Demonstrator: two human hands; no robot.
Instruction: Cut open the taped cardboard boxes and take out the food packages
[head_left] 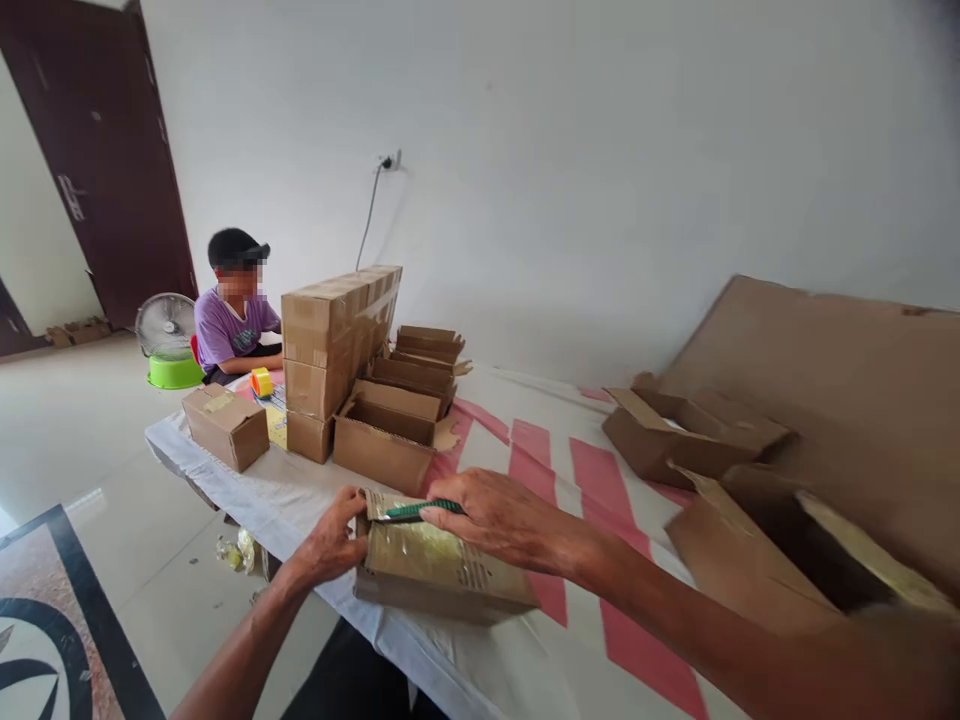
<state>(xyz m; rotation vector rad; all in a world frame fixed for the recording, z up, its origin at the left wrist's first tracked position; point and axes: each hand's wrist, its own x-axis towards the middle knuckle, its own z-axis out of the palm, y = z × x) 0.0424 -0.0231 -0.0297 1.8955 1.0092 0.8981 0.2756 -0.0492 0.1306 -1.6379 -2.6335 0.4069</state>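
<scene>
In front of me a closed cardboard box [450, 590] with shiny tape along its top lies on the cloth-covered table. My left hand [334, 537] grips the box's left end, thumb and fingers bent around the edge. A green utility knife [420, 511] is held in my right hand [491, 515], just over the box top. Its tip points left, towards my left hand. Whether the blade touches the tape I cannot tell. Part of the box top is hidden beneath my right hand.
Stacked taped boxes [306, 340] stand behind, with open boxes [386, 440] beside them. A single box [225, 425] and a yellow tape roll [261, 382] sit left. More open boxes [694, 430] lie right. A person in a purple shirt [232, 335] sits across the table.
</scene>
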